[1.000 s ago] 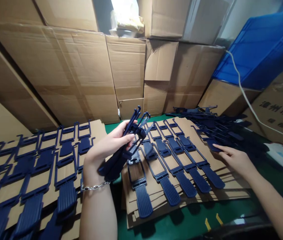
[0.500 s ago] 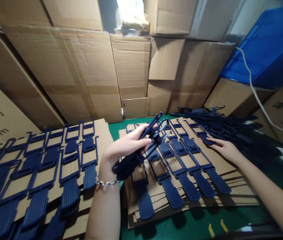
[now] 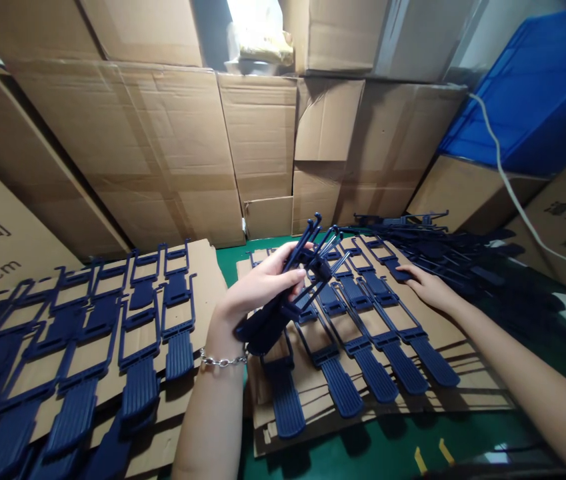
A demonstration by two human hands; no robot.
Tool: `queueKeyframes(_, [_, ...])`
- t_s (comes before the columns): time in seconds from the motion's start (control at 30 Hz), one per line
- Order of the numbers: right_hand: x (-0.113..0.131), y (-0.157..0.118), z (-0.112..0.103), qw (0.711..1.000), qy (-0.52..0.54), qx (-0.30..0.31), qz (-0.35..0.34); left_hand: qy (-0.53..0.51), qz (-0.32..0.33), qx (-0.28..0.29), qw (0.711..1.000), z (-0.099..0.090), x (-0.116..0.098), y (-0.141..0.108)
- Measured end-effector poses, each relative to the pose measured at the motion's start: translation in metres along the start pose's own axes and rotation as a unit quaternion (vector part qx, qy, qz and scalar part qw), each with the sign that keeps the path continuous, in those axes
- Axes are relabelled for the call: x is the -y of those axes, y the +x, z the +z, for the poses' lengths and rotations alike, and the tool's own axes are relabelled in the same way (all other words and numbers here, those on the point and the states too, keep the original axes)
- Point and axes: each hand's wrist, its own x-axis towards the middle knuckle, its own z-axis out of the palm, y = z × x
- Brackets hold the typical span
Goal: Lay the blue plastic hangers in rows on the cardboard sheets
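My left hand (image 3: 275, 283), with a chain bracelet at the wrist, is closed around a bundle of dark blue plastic frame pieces (image 3: 267, 327). Their hooked rods point up and away, above the right cardboard sheet (image 3: 483, 393). My right hand (image 3: 427, 287) pinches the edge of a dark blue plastic frame (image 3: 397, 270) at the far right of that sheet; the fingertips are partly hidden. Several similar frames with ribbed paddles (image 3: 343, 388) lie in overlapping rows on the sheet, the paddles towards me.
On the left, another cardboard sheet (image 3: 207, 267) carries more rows of frames (image 3: 137, 333). A loose pile of frames (image 3: 437, 250) lies at the back right. Stacked cartons (image 3: 173, 127) wall the green table (image 3: 233, 257). A blue crate (image 3: 537, 93) and white cable (image 3: 500, 160) are at right.
My right hand has shifted a little left and away, and the frame at its fingers has moved with it. The bundle in my left hand has tilted and moved slightly right.
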Motion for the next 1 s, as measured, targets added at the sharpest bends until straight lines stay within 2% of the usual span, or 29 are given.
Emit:
queueKeyframes(0.2, [0.016, 0.009, -0.014, 0.995, -0.078, 0.052, 0.011, -0.095, 0.023, -0.029, 0.995, 0.009, 0.002, 0.008])
queueKeyframes(0.23, [0.025, 0.008, -0.018, 0.994, -0.101, 0.038, 0.008, -0.115, 0.026, -0.032, 0.993, 0.011, 0.003, 0.009])
queueKeyframes(0.3, [0.055, 0.001, -0.025, 0.992, -0.116, -0.031, -0.024, -0.152, 0.035, -0.039, 0.987, 0.013, 0.006, 0.013])
queueKeyframes(0.37, [0.096, -0.015, -0.029, 0.993, -0.035, -0.086, -0.068, -0.186, 0.046, -0.048, 0.98, 0.015, 0.007, 0.016])
queueKeyframes(0.4, [0.118, -0.025, -0.029, 0.994, 0.036, -0.075, -0.065, -0.2, 0.052, -0.052, 0.977, 0.017, 0.007, 0.017])
queueKeyframes(0.43, [0.14, -0.036, -0.028, 0.991, 0.111, -0.03, -0.066, -0.213, 0.056, -0.055, 0.974, 0.019, 0.007, 0.018])
queueKeyframes(0.47, [0.16, -0.046, -0.026, 0.981, 0.182, 0.033, -0.064, -0.221, 0.057, -0.055, 0.972, 0.021, 0.006, 0.018])
queueKeyframes(0.5, [0.177, -0.056, -0.022, 0.965, 0.243, 0.071, -0.062, -0.225, 0.056, -0.049, 0.972, 0.023, 0.005, 0.018])
queueKeyframes(0.6, [0.206, -0.074, -0.011, 0.925, 0.362, 0.097, -0.055, -0.209, 0.044, -0.016, 0.977, 0.028, 0.004, 0.017])
queueKeyframes(0.7, [0.212, -0.081, -0.006, 0.912, 0.401, 0.08, -0.027, -0.183, 0.038, 0.007, 0.982, 0.032, 0.003, 0.016])
queueKeyframes(0.83, [0.206, -0.089, -0.016, 0.895, 0.445, 0.025, -0.021, -0.162, 0.033, 0.0, 0.986, 0.035, 0.003, 0.018])
queueKeyframes(0.9, [0.199, -0.094, -0.024, 0.868, 0.497, -0.018, -0.005, -0.157, 0.036, -0.026, 0.987, 0.034, 0.003, 0.021])
queueKeyframes(1.0, [0.177, -0.099, -0.038, 0.827, 0.555, -0.075, 0.056, -0.2, 0.054, -0.097, 0.973, 0.026, 0.004, 0.023])
